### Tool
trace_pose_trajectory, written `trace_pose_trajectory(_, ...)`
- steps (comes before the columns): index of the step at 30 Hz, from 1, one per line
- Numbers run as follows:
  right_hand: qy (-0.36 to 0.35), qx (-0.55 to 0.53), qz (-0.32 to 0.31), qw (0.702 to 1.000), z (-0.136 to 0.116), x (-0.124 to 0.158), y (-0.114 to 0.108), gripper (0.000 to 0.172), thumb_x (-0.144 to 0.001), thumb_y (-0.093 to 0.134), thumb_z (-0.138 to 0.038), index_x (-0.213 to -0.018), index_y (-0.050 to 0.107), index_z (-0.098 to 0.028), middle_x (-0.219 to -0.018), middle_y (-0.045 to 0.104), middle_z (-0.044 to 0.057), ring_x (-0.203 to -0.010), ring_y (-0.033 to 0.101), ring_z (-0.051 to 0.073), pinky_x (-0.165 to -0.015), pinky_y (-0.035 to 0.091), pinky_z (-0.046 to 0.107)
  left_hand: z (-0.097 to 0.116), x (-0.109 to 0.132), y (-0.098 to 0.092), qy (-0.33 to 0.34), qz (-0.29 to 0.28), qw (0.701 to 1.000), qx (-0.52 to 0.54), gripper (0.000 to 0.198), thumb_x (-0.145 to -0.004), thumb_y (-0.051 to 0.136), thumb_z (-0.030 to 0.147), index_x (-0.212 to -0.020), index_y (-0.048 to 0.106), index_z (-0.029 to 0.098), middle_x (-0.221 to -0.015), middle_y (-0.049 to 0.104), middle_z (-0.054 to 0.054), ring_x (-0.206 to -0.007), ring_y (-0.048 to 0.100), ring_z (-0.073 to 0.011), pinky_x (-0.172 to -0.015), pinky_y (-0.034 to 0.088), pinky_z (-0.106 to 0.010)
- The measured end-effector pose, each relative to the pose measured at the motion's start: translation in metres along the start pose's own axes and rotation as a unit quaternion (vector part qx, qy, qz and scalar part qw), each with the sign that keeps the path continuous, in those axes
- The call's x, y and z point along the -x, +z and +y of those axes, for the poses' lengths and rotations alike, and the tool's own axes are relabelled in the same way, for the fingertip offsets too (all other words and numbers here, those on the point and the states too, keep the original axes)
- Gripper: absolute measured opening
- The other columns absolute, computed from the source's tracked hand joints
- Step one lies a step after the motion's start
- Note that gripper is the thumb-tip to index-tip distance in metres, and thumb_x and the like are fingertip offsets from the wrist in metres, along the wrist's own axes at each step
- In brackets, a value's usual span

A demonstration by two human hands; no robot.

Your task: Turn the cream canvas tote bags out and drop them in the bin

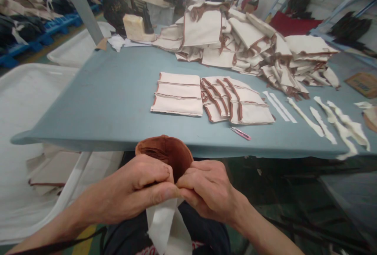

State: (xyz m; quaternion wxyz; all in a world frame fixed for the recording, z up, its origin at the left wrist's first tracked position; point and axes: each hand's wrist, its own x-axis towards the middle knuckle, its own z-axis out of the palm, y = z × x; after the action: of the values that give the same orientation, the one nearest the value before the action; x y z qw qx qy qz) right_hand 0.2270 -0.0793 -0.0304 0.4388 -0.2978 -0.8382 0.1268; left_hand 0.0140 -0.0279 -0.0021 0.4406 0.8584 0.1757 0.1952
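Observation:
Just in front of my body, both hands hold a brown fabric piece [176, 151] whose upper part curves open like a pouch, with folds inside. My left hand [147, 182] is closed, thumb and fingers pinching its near edge. Close beside it, almost touching, my right hand [206, 188] pinches the same edge. A white strip [161, 223] hangs down below the fingers, and its upper end is hidden by them. On the table ahead lie a cream fabric panel [179, 94] with brown edging and several overlapping similar panels [250, 108].
A blue-green covered table [112, 102] stands ahead. A small pink-handled cutter [242, 133] lies near its front edge, with several white strips [306, 117] to the right. Cream pieces form a large pile [203, 31] at the back. A white tub [17, 102] stands left.

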Motion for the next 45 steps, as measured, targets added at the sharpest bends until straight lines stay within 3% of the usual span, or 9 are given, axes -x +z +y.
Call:
trace_pose_trajectory(7,0.019,-0.052,-0.041,0.998,-0.001,0.011,0.001,0.04,-0.117,0.034,-0.03,-0.086,0.058,-0.021,-0.065,0.066,0.001,-0.055,0.053,0.015,-0.056,0.042,0.029,0.007,0.006,0.005,0.033,-0.015,0.996,-0.086,0.034,-0.11,0.041,0.02,-0.076,0.048,0.021,-0.07,0.06,0.004,-0.062,0.055,-0.0126,-0.061,0.038,-0.026)
trace_pose_trajectory(12,0.044,-0.113,-0.032,0.992,0.001,0.006,0.002,0.033,-0.114,0.041,-0.026,-0.086,0.059,-0.02,-0.068,0.067,0.001,-0.057,0.054,0.014,-0.058,0.042,0.027,0.002,0.01,0.009,0.01,0.028,1.0,-0.01,0.03,-0.106,0.045,0.014,-0.077,0.047,0.022,-0.068,0.053,0.007,-0.061,0.05,-0.0098,-0.062,0.037,-0.022)
trace_pose_trajectory(16,0.067,-0.163,-0.024,0.984,0.005,0.0,0.001,0.039,-0.116,0.038,-0.033,-0.085,0.058,-0.021,-0.068,0.065,0.0,-0.059,0.056,0.013,-0.06,0.044,0.026,0.001,0.009,0.007,-0.017,0.032,0.996,0.079,0.029,-0.106,0.046,0.019,-0.077,0.046,0.022,-0.069,0.05,0.008,-0.061,0.047,-0.0099,-0.063,0.038,-0.02)
trace_pose_trajectory(21,0.077,-0.164,-0.042,0.982,0.003,0.005,0.006,0.036,-0.114,0.04,-0.031,-0.083,0.056,-0.022,-0.067,0.063,-0.001,-0.059,0.054,0.013,-0.06,0.043,0.026,0.005,0.013,0.005,-0.035,-0.008,0.998,0.043,0.027,-0.106,0.044,0.02,-0.08,0.049,0.022,-0.074,0.054,0.006,-0.067,0.052,-0.0109,-0.067,0.04,-0.019)
trace_pose_trajectory(30,0.085,-0.186,-0.028,0.979,0.002,0.008,0.011,0.036,-0.114,0.042,-0.032,-0.085,0.058,-0.021,-0.07,0.066,0.001,-0.062,0.057,0.013,-0.063,0.044,0.025,0.011,0.021,-0.001,-0.034,-0.011,0.999,0.003,0.02,-0.106,0.048,0.017,-0.092,0.06,0.023,-0.086,0.066,0.006,-0.08,0.063,-0.0102,-0.078,0.045,-0.015)
trace_pose_trajectory(40,0.12,-0.19,-0.062,0.972,-0.001,0.002,0.015,0.036,-0.115,0.038,-0.032,-0.089,0.06,-0.02,-0.073,0.064,0.0,-0.066,0.057,0.013,-0.066,0.044,0.025,0.0,0.024,0.002,-0.019,0.041,0.998,0.052,0.024,-0.102,0.049,0.015,-0.08,0.054,0.021,-0.076,0.064,0.003,-0.07,0.06,-0.0117,-0.069,0.044,-0.02)
trace_pose_trajectory(43,0.139,-0.178,-0.081,0.971,-0.007,-0.008,0.006,0.045,-0.115,0.037,-0.04,-0.082,0.059,-0.021,-0.071,0.063,0.0,-0.065,0.057,0.013,-0.065,0.043,0.025,-0.001,0.025,0.004,0.021,0.05,0.997,0.052,0.022,-0.104,0.052,0.02,-0.082,0.057,0.021,-0.078,0.069,-0.001,-0.074,0.063,-0.0153,-0.073,0.047,-0.025)
trace_pose_trajectory(45,0.187,-0.179,-0.1,0.961,-0.01,-0.009,0.0,0.052,-0.11,0.046,-0.059,-0.076,0.059,-0.021,-0.071,0.063,0.0,-0.066,0.058,0.014,-0.065,0.045,0.024,-0.001,0.025,0.005,0.077,0.031,0.995,0.056,0.023,-0.104,0.054,0.023,-0.081,0.056,0.022,-0.077,0.072,-0.004,-0.073,0.066,-0.0178,-0.072,0.05,-0.028)
